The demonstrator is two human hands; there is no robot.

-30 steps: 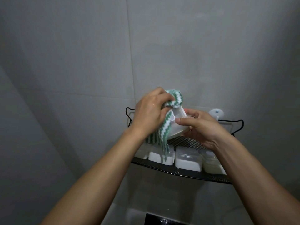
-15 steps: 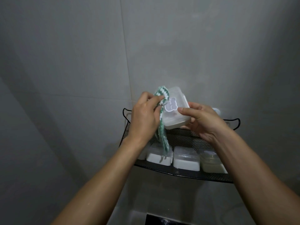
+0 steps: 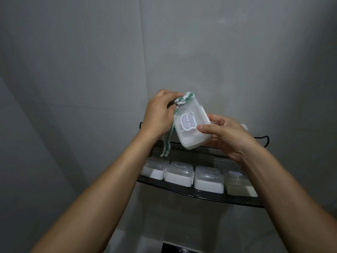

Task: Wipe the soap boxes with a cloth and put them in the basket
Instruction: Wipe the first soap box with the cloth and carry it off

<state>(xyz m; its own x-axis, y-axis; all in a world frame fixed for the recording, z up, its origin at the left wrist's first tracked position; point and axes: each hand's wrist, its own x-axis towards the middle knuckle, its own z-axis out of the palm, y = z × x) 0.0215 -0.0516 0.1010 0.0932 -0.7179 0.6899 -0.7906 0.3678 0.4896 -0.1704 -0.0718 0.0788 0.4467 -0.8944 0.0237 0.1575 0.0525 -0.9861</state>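
Observation:
A translucent white soap box with a grey bear-shaped label is held up on end above the basket. My right hand grips its right side, thumb across the front. My left hand grips a green-and-white striped cloth against the box's top left corner; the cloth's tail hangs down past my wrist. Below, a black mesh wall basket holds several white soap boxes in a row along its front edge.
Grey tiled walls meet in a corner behind the basket. A white wall hook shows just behind my right hand. A dark fixture sits at the bottom edge below the basket.
The soap box has turned from tilted away to upright with its label facing me. The cloth has slid from the box's left side up to its top corner.

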